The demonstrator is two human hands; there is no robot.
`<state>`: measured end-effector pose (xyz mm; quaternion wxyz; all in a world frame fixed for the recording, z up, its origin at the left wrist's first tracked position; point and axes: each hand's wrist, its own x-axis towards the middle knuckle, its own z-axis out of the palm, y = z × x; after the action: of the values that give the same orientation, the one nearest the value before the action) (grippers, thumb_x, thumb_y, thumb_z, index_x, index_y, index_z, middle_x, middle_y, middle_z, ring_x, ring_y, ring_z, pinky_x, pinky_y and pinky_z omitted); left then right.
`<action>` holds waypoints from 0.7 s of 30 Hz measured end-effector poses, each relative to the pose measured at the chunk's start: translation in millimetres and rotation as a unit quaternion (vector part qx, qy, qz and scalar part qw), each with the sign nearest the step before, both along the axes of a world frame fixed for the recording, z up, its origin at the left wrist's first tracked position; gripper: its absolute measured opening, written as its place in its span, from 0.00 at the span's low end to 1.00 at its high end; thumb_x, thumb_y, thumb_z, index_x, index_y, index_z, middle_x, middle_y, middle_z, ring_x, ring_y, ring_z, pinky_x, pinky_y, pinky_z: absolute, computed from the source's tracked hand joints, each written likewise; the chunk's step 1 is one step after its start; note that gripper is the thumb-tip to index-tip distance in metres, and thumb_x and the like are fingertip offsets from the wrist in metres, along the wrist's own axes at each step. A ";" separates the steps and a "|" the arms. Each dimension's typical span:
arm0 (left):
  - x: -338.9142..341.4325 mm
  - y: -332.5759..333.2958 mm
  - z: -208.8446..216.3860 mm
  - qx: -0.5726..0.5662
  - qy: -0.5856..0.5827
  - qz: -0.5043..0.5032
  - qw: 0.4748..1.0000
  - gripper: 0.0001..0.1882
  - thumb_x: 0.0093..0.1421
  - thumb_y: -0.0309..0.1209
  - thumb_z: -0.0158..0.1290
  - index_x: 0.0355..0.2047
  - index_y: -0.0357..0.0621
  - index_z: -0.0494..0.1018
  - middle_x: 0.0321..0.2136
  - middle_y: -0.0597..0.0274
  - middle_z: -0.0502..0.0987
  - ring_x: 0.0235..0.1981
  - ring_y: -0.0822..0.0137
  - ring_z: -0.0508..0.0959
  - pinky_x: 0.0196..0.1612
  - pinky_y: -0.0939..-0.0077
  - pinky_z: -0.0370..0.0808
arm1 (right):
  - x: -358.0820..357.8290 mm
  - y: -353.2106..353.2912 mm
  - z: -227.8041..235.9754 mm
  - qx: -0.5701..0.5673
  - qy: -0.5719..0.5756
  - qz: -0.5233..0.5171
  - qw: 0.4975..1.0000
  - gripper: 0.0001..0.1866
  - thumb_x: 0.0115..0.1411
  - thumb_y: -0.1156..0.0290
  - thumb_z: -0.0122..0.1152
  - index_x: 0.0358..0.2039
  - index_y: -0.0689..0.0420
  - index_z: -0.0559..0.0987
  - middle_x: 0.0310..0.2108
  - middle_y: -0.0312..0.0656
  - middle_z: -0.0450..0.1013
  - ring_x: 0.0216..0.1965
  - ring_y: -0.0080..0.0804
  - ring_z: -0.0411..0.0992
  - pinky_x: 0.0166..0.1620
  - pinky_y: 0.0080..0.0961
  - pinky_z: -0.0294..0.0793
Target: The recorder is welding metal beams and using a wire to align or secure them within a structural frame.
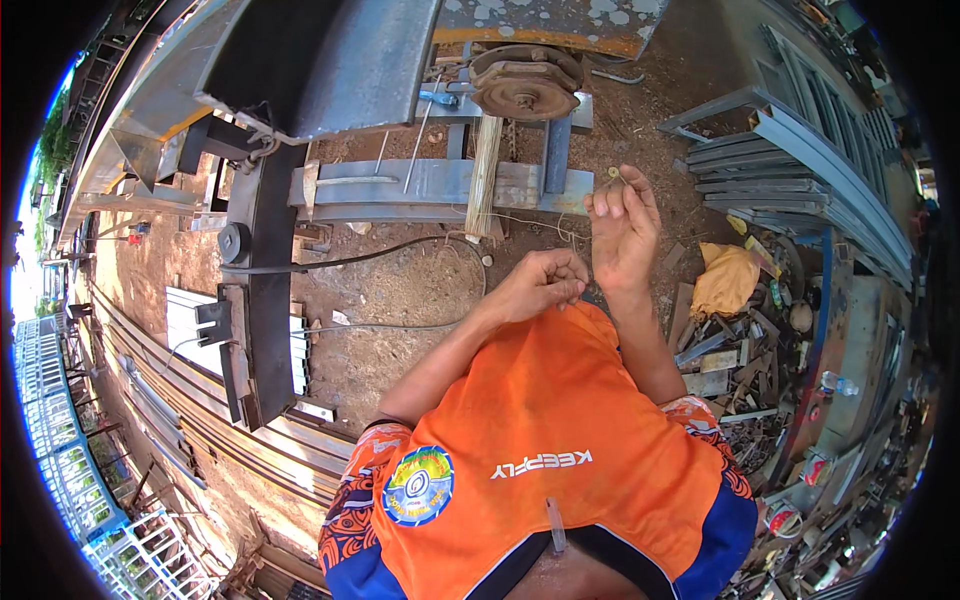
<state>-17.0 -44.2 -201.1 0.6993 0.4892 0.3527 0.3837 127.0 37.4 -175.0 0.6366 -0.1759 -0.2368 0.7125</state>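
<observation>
at far left, stacked pale metal bars [190, 330] lie on the red dirt ground [400, 290] beside a dark upright steel post [268, 280], and a black cable [380, 255] trails from it across the dirt. above that, a grey steel beam [430, 185] lies crosswise with a thin rod [418, 140] leaning on it and a wooden stick [484, 170] standing against it; a rusty round wheel hub [525, 85] sits just behind.

your left hand [545, 280] is curled shut against the collar of your orange shirt [560, 420], fingers pressed together as if pinching the cloth, though the view does not show for certain what they grip. just beside it, your right hand [622, 225] is raised palm toward you, fingers bunched, with a small yellowish ring-like piece [613, 173] pinched at the fingertips [605, 200]; it may be a nut or washer, too small to tell. the piece sits in front of the right end of the steel beam, well above the ground.

to the right, a yellow bag [725, 280] lies on the dirt near a heap of metal scrap [730, 350], and grey steel frames [790, 170] lean stacked along the far right.
</observation>
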 end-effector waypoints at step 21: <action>23.2 47.3 7.0 -0.043 -0.333 0.287 0.897 0.03 0.64 0.22 0.55 0.38 0.37 0.75 0.39 0.51 0.82 0.30 0.71 0.80 0.33 0.79 0.77 | 4.7 -18.7 4.3 0.104 -0.435 -0.160 0.880 0.11 0.61 0.80 0.59 0.45 0.65 0.79 0.43 0.42 0.75 0.44 0.26 0.74 0.49 0.24 0.74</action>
<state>6.2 3.0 -194.1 0.6558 0.1798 0.2408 0.6925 131.8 18.7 -170.6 0.5899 -0.4364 -0.5308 0.4241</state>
